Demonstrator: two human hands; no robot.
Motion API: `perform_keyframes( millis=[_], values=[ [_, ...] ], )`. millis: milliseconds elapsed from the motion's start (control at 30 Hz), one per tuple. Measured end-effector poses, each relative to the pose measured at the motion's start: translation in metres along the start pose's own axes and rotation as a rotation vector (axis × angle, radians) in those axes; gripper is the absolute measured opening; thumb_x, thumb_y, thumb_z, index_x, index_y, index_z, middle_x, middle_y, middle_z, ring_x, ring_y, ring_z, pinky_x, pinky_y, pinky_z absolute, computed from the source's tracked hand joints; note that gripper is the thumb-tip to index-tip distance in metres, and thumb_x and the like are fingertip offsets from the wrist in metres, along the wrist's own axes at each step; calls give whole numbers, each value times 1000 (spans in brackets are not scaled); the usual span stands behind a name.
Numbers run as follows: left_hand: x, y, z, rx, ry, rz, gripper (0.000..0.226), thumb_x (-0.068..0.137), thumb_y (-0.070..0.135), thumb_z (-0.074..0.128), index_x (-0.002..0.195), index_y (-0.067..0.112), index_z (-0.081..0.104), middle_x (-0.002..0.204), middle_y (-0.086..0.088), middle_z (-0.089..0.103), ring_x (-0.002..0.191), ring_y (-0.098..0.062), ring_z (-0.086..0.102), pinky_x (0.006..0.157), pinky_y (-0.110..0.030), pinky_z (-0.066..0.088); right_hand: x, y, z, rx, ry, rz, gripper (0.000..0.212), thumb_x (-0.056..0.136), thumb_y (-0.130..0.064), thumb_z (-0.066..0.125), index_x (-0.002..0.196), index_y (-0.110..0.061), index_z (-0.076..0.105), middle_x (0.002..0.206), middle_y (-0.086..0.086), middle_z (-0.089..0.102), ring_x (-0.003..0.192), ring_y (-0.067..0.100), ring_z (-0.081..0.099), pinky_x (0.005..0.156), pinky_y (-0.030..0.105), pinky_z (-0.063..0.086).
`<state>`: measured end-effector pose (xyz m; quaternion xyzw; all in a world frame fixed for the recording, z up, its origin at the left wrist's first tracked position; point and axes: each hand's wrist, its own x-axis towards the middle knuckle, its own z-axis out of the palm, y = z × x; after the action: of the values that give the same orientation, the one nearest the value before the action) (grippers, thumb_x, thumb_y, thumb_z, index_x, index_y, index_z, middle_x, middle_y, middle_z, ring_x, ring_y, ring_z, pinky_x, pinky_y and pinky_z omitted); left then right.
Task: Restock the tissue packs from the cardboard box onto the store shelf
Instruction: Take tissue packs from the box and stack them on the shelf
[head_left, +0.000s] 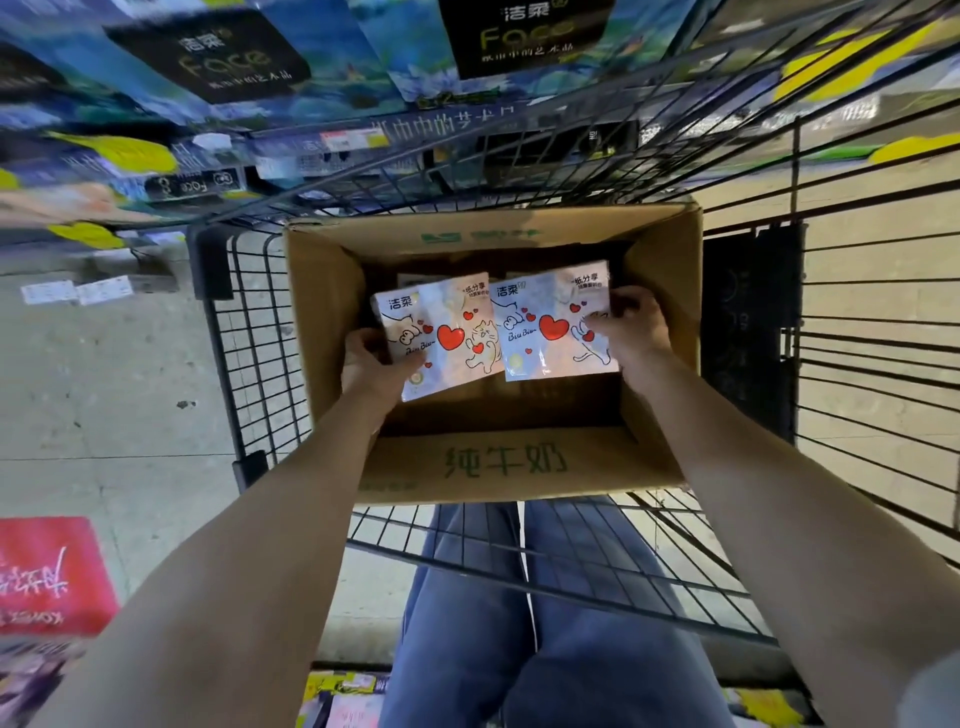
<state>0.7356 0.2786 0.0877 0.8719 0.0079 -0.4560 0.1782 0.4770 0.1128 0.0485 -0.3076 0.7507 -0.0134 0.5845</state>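
Observation:
An open cardboard box (519, 462) with green lettering sits in a black wire cart. Over its opening I hold two white tissue packs printed with red hearts and cartoon cats. My left hand (371, 366) grips the left tissue pack (441, 338) by its lower left corner. My right hand (631, 325) grips the right tissue pack (553, 325) at its right edge. The two packs lie side by side, their inner edges overlapping slightly. More packs show dimly deep in the box (410, 280). The store shelf (332, 145) with blue tissue packages runs across the top.
The wire cart (228, 332) surrounds the box, its tall mesh side rising at the right (857, 322). A red package (52, 571) lies at the lower left on the floor. Price tags (78, 291) sit on the low shelf edge at the left. My legs in jeans are below the cart.

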Motion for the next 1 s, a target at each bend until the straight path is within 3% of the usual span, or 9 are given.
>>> perform_keyframes(
  millis=[133,267,433,533,633,733,800,900,1000],
  values=[
    [-13,6,0,22,10,50,83,81,20,88,151,27,44,139,-1,65,121,-25,66,69,-21,53,-4,-3,-6,-38,-106,5,65,81,-1,81,141,-12,58,121,6,71,104,29,72,94,47,60],
    [-28,13,-10,30,40,65,81,83,23,86,153,27,44,140,1,63,121,-23,65,59,-14,43,-12,-6,-11,-124,-117,-42,71,82,-8,83,146,-20,55,118,4,70,104,29,73,89,44,62],
    [-55,18,-30,-95,13,109,77,86,16,84,151,24,45,122,9,65,101,-10,63,52,-6,48,-40,-22,-22,-145,-152,-119,62,85,-14,83,141,-26,61,118,4,74,97,26,75,82,42,64],
    [-68,16,-51,-183,-19,157,68,84,12,85,142,23,52,112,14,72,100,-7,71,77,-25,63,-60,-37,-30,-110,-171,-135,56,85,-13,82,137,-24,65,115,3,76,91,23,78,82,44,65],
    [-84,18,-78,-272,-32,196,63,81,9,86,135,21,54,118,2,75,107,-17,73,91,-44,62,-77,-55,-36,-129,-157,-218,50,76,-19,89,124,-25,73,111,1,78,95,24,77,87,49,63],
    [-107,27,-106,-360,-21,215,69,84,7,84,140,22,46,115,-8,74,99,-23,74,69,-36,64,-106,-80,-39,-207,-179,-319,57,65,-39,89,118,-25,75,108,-1,78,93,19,77,87,44,63],
    [-119,30,-127,-407,9,246,65,85,5,82,137,24,46,110,-10,73,89,-19,74,54,-22,58,-139,-98,-39,-225,-197,-385,49,72,-34,87,118,-22,75,103,-1,79,86,15,76,81,32,64],
    [-132,28,-161,-437,64,352,63,84,3,82,134,22,49,108,-12,73,91,-23,74,55,-21,58,-179,-113,-32,-162,-251,-444,30,86,-15,81,115,-18,75,94,-1,78,70,11,73,59,20,60],
    [-142,19,-199,-479,77,381,66,86,2,80,141,15,45,108,-11,72,77,-11,75,53,-19,57,-213,-121,-15,-98,-349,-500,29,91,-8,76,116,-23,72,100,2,78,73,11,76,67,26,62]
  ],
)
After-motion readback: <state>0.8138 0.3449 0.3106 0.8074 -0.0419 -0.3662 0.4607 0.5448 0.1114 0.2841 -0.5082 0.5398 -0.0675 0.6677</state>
